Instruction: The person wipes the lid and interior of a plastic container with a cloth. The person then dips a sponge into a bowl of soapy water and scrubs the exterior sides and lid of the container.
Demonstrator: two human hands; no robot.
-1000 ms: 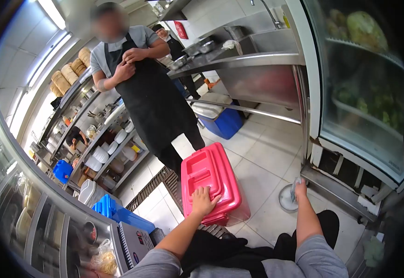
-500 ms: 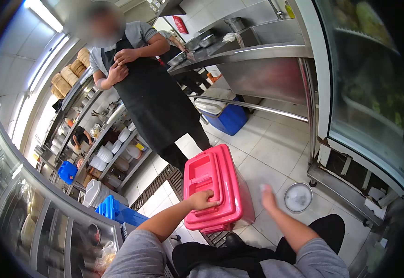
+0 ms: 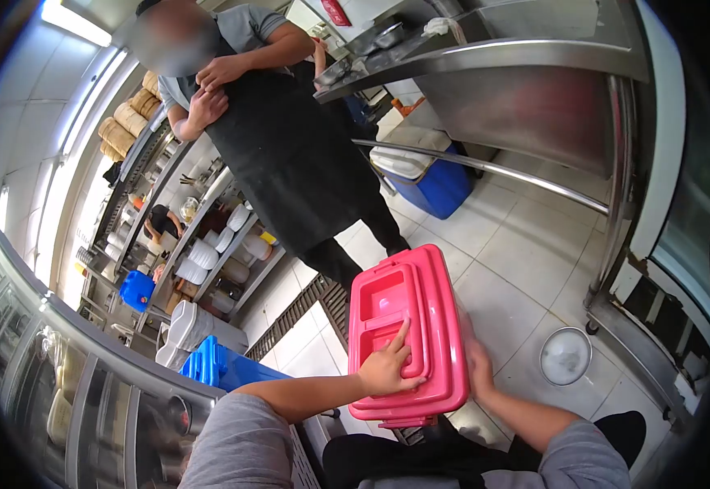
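Note:
A pink lidded cooler box point(image 3: 444, 350) stands on the tiled floor in front of me. My left hand point(image 3: 391, 364) lies on its lid near the recessed handle, fingers spread. Against the right side of the box is my right hand point(image 3: 477, 368), slightly blurred, its fingers partly hidden by the box edge, so its hold is unclear. To the right on the floor sits a round metal bowl point(image 3: 566, 356) with something whitish in it.
A person in a black apron point(image 3: 290, 155) stands just behind the box. A blue cooler point(image 3: 440, 191) is under the steel counter point(image 3: 518, 55). A glass-door fridge point(image 3: 689, 220) stands right, a glass-fronted case point(image 3: 86, 391) left. A floor grate point(image 3: 290, 318) runs behind the box.
My right hand has left the bowl and come to the box's right side; the cloth it held is no longer visible. My left hand stays on the lid. The view has shifted.

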